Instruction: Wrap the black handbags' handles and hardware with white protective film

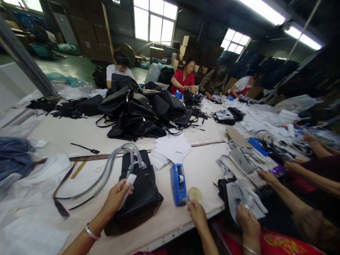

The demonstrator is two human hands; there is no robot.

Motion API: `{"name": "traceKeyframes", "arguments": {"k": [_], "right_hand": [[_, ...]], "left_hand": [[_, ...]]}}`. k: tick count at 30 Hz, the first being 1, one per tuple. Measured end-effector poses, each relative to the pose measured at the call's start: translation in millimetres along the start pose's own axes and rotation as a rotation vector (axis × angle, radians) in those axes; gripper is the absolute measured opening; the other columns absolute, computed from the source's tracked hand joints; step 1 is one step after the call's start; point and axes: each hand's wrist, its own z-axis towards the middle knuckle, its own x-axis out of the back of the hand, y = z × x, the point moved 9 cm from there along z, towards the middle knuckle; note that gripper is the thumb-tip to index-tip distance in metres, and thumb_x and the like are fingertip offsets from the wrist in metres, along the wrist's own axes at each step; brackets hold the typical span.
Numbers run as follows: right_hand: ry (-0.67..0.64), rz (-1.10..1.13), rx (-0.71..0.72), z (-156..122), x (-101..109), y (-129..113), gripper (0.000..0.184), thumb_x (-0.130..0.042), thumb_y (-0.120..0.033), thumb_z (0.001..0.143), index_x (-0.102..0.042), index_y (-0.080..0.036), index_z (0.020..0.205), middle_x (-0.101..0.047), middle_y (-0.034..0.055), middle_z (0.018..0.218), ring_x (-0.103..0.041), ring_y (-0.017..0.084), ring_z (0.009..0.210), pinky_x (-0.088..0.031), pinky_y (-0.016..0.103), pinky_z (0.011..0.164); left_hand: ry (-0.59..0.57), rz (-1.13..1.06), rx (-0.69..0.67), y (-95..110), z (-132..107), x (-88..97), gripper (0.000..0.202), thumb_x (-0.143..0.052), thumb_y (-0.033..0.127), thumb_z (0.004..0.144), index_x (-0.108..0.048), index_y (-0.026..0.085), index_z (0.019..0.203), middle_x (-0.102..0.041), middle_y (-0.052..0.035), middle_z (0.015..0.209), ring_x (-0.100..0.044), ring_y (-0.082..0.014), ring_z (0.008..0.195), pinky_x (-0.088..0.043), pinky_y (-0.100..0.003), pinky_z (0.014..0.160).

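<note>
My left hand (119, 194) grips a folded white strip (128, 187), perhaps paper or foam, over a black leather handbag (137, 193). The bag lies on the table, its straps (102, 177) wrapped in clear plastic and trailing to the left. At the front edge of a blue tape dispenser (175, 182), my right hand (197, 213) has its fingers pinched together on the end of the tape. Beside the dispenser lies a pale yellowish roll of tape (195, 195). Just behind it are white paper sheets (174, 148).
Black bags (135, 113) are heaped across the table's middle. A loose black strap (86, 147) and white wrapping (29, 212) lie to the left. At right, a co-worker's hand (247, 217) works on another bag (231, 198), close to mine. Several people sit across the table.
</note>
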Motion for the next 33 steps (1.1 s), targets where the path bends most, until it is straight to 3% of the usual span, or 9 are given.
{"name": "traceKeyframes", "arguments": {"k": [3,7,10,15,18,23,26,29,33], "right_hand": [[0.063,-0.349,0.102,-5.6,4.9,-3.5,0.020,-0.045,-0.036,0.080,-0.053,-0.023,0.068,-0.064,0.0074,0.064,-0.060,0.023,0.060,-0.037,0.030,0.056],[0.024,-0.358,0.202,-12.0,-8.8,-25.5,0.023,-0.040,-0.038,0.084,-0.057,-0.025,0.076,-0.066,0.0087,0.069,-0.063,0.025,0.063,-0.041,0.033,0.059],[-0.051,-0.162,0.373,-23.2,-31.5,-96.5,0.027,-0.041,-0.045,0.088,-0.059,-0.025,0.084,-0.067,0.0063,0.079,-0.064,0.024,0.073,-0.044,0.031,0.066],[-0.408,0.160,0.599,-47.5,-99.2,-243.3,0.025,-0.039,-0.037,0.093,-0.060,-0.022,0.089,-0.061,-0.0004,0.073,-0.057,0.015,0.065,-0.043,0.023,0.061],[-0.446,0.166,0.755,-51.2,-125.0,-294.6,0.020,-0.042,-0.027,0.092,-0.060,-0.021,0.086,-0.061,-0.0004,0.076,-0.057,0.014,0.071,-0.042,0.022,0.065],[-0.424,-0.070,0.918,-44.1,-150.3,-310.0,0.019,-0.041,-0.017,0.090,-0.060,-0.023,0.087,-0.063,0.0009,0.082,-0.060,0.015,0.077,-0.040,0.023,0.069],[-0.433,-0.130,0.904,-33.0,-156.2,-304.7,0.019,-0.045,-0.015,0.087,-0.056,-0.024,0.100,-0.063,-0.0004,0.080,-0.061,0.016,0.074,-0.040,0.024,0.066],[-0.485,-0.026,0.816,-18.3,-162.8,-296.9,0.030,-0.051,-0.018,0.084,-0.048,-0.023,0.113,-0.061,-0.0028,0.073,-0.060,0.016,0.067,-0.040,0.024,0.062],[-0.554,0.286,0.623,-2.3,-183.5,-277.3,0.025,-0.054,-0.027,0.084,-0.048,-0.021,0.108,-0.059,-0.0046,0.066,-0.057,0.014,0.059,-0.043,0.024,0.059]], "left_hand": [[0.002,-0.029,-0.021,7.1,-3.7,0.0,0.043,-0.061,0.054,0.073,-0.062,0.015,0.091,-0.068,-0.0036,0.074,-0.063,-0.0185,0.065,-0.048,-0.029,0.063],[-0.009,-0.074,-0.033,9.9,-4.7,0.4,0.037,-0.058,0.049,0.077,-0.061,0.014,0.089,-0.066,-0.0026,0.073,-0.061,-0.0161,0.062,-0.048,-0.028,0.061],[-0.020,-0.098,-0.036,4.6,-1.8,0.5,0.035,-0.056,0.048,0.078,-0.061,0.014,0.089,-0.065,-0.0023,0.073,-0.061,-0.0158,0.063,-0.047,-0.029,0.063],[-0.045,-0.101,-0.070,-4.2,2.6,-1.7,0.034,-0.056,0.046,0.080,-0.060,0.013,0.090,-0.063,-0.0028,0.073,-0.060,-0.0163,0.065,-0.047,-0.028,0.062],[-0.050,-0.136,-0.119,-2.2,2.2,-1.4,0.035,-0.056,0.046,0.082,-0.061,0.013,0.094,-0.063,-0.0034,0.076,-0.060,-0.0168,0.069,-0.047,-0.027,0.061],[-0.028,-0.158,-0.149,2.5,-0.1,4.1,0.035,-0.054,0.046,0.084,-0.062,0.014,0.095,-0.062,-0.0027,0.072,-0.057,-0.0145,0.063,-0.044,-0.024,0.058],[-0.064,-0.204,-0.105,1.2,0.9,5.1,0.034,-0.057,0.045,0.082,-0.062,0.013,0.094,-0.063,-0.0022,0.070,-0.055,-0.0122,0.057,-0.042,-0.023,0.056],[-0.125,-0.275,-0.035,0.6,3.0,6.2,0.033,-0.060,0.044,0.081,-0.061,0.013,0.093,-0.063,-0.0022,0.070,-0.056,-0.0111,0.055,-0.041,-0.021,0.054],[-0.227,-0.418,0.036,6.0,4.4,6.8,0.032,-0.061,0.043,0.082,-0.061,0.013,0.094,-0.064,-0.0033,0.072,-0.054,-0.0089,0.054,-0.038,-0.018,0.051]]}}
